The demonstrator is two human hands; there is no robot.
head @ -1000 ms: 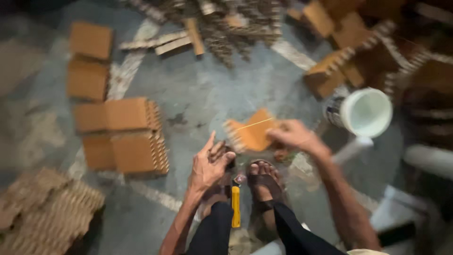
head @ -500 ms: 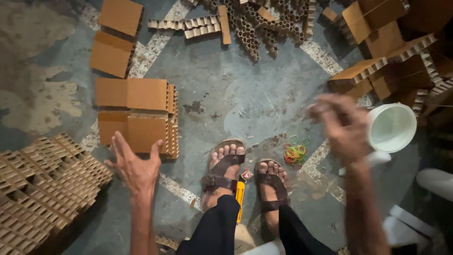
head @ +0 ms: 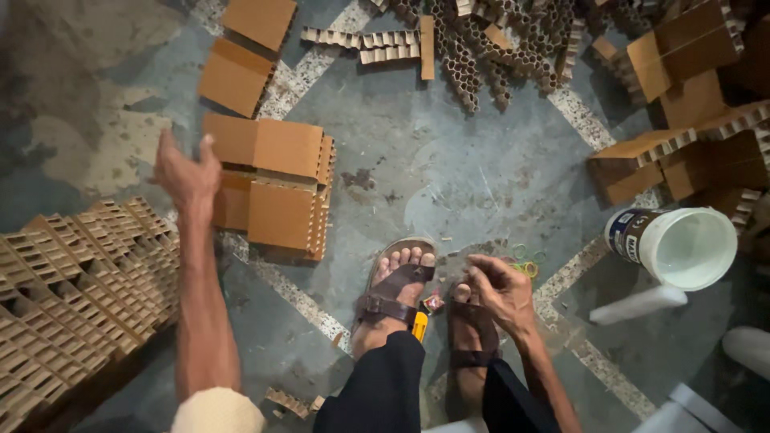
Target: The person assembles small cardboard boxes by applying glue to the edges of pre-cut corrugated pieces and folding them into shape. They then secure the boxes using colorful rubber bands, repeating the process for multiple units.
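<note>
The left hand [head: 186,170] reached, open and empty, toward the cardboard blocks [head: 271,186] stacked beside it; the right hand [head: 499,290] hung curled by the rubber bands [head: 525,265]. Next seemed a firm grasp.

Lying on the floor [head: 449,160]: stacked cardboard blocks [head: 273,188] ahead and to the left, just beside the left hand [head: 186,172]. Spreading out at far left, nearer than the blocks: a honeycomb cardboard sheet [head: 72,281]. Piling up at the far side: honeycomb scraps [head: 481,48]. Sitting to the right: a plastic bucket [head: 682,244]. Resting by the sandalled feet [head: 417,297]: the right hand [head: 501,289], with rubber bands [head: 525,265] just beyond.
</note>
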